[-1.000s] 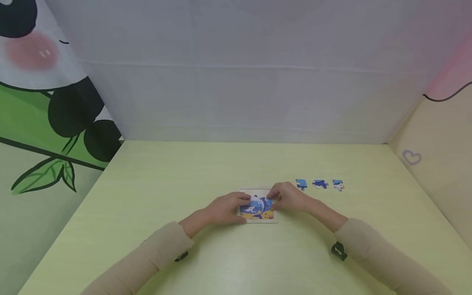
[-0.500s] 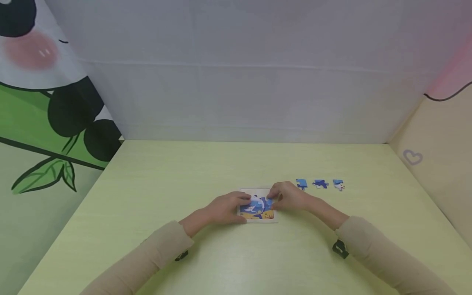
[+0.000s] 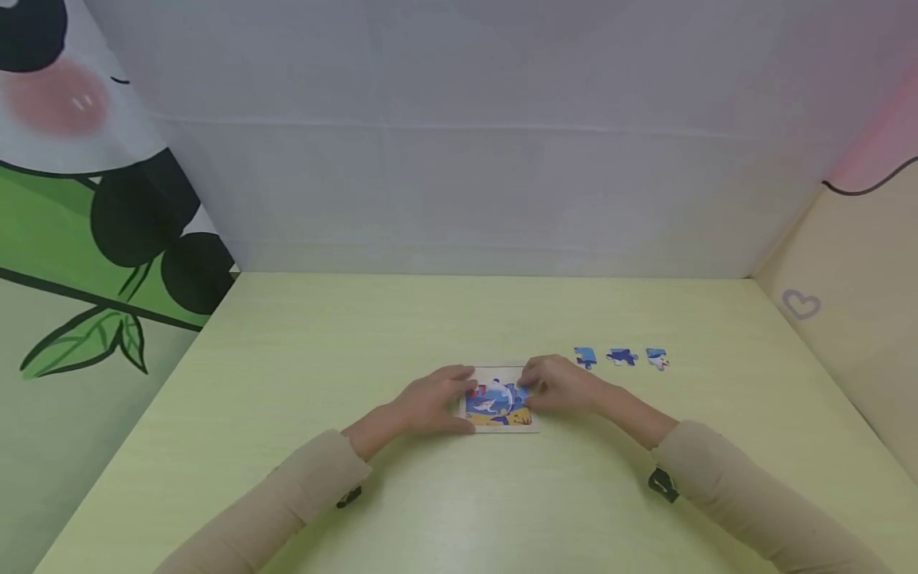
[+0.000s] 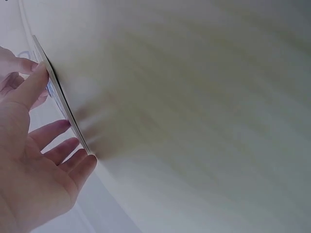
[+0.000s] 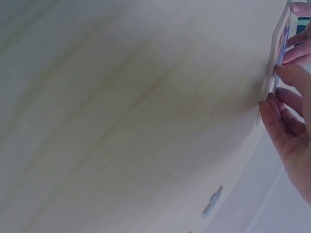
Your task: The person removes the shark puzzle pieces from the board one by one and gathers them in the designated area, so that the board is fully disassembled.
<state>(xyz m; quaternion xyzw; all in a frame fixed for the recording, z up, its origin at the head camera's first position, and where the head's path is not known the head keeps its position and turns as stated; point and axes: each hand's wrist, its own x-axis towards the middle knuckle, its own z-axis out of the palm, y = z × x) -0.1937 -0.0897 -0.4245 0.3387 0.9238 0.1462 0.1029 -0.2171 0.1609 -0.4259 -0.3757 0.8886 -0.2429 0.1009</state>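
Note:
A small puzzle board (image 3: 500,406) with a blue, white and orange picture lies flat on the pale green table (image 3: 459,494). My left hand (image 3: 464,391) rests against the board's left edge, its fingers fairly straight. In the left wrist view that hand's fingertips (image 4: 73,145) touch the thin board edge (image 4: 63,107). My right hand (image 3: 529,387) lies on the board's upper right part and presses there with its fingers. In the right wrist view its fingers (image 5: 291,97) touch the board's edge (image 5: 272,63). What lies under those fingers is hidden.
Three loose blue puzzle pieces (image 3: 585,356) (image 3: 621,356) (image 3: 657,358) lie in a row to the right of the board. Walls close in the table at the back and on both sides. A small flat thing (image 5: 212,201) shows on the table in the right wrist view.
My left hand has slid slightly away along the board's left edge, uncovering a bit more of the picture. The right hand has barely moved.

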